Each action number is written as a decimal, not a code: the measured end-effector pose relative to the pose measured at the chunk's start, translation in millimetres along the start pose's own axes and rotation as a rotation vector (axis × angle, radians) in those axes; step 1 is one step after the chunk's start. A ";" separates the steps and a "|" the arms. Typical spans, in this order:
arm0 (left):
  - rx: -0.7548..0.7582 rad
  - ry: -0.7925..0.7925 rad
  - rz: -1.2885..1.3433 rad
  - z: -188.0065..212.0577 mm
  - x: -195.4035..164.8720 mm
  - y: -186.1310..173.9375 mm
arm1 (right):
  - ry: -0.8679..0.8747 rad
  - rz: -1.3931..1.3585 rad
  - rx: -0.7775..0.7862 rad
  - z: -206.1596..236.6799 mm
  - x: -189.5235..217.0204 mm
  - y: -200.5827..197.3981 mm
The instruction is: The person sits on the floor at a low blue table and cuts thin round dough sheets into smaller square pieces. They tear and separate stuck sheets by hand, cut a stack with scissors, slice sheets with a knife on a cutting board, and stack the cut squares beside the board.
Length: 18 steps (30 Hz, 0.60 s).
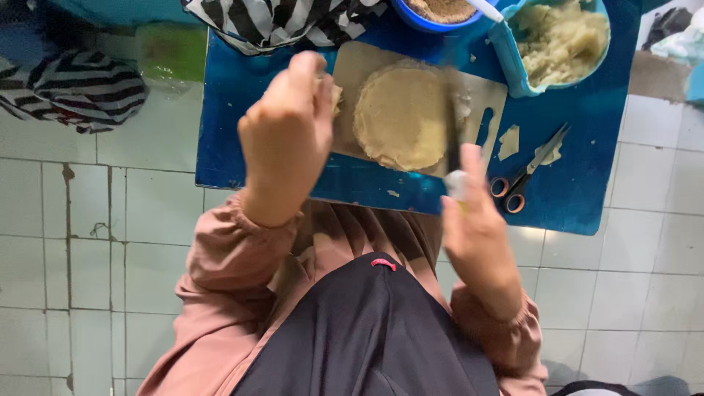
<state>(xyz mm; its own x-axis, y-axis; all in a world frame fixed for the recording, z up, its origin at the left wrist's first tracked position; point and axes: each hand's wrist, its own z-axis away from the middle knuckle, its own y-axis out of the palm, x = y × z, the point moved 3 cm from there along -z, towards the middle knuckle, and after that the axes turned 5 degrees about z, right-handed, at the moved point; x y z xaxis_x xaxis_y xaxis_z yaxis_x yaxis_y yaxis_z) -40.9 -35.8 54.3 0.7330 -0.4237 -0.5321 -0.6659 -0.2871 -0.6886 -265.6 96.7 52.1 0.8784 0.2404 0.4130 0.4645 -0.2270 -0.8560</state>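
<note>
Two hands are busy over the low blue surface (pixel 572 198), seen from above the lap. Nearest, the right hand (pixel 480 235) is wrapped around the pale handle of a knife (pixel 455 139), its dark blade laid across the right edge of a flat round of dough (pixel 402 116). The left hand (pixel 286 136) hovers over the near-left corner of the cutting board (pixel 352 73), fingers curled around a small scrap of dough.

By my reckoning the round is already rolled flat and trimming is under way: loose scraps lie on the surface right of the board, beside orange-handled scissors (pixel 524 176). Plenty is left, judging by the far tub of soft dough (pixel 561 37) and a blue bowl of brown filling (pixel 440 11) beside it.

Around it all, worn white floor tiles (pixel 73 242), and striped cloth (pixel 73 88) at far left.
</note>
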 end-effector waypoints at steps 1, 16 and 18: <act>-0.016 0.015 -0.021 -6.1 0.4 -6.1 | 0.099 -0.027 0.093 -7.5 3.5 9.0; 0.238 0.680 0.044 -67.2 10.5 87.3 | 0.331 0.126 0.413 -37.5 13.1 35.2; 0.278 0.755 0.005 -60.9 14.1 106.7 | 0.331 0.160 0.437 -39.2 11.4 32.9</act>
<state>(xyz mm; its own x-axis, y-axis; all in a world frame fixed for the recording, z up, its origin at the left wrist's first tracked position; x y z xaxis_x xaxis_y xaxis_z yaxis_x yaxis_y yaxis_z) -110.1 -124.8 3.3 0.3723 -0.9193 -0.1276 -0.5374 -0.1014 -0.8372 -235.9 55.0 40.8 0.9549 -0.0893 0.2831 0.2954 0.1920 -0.9359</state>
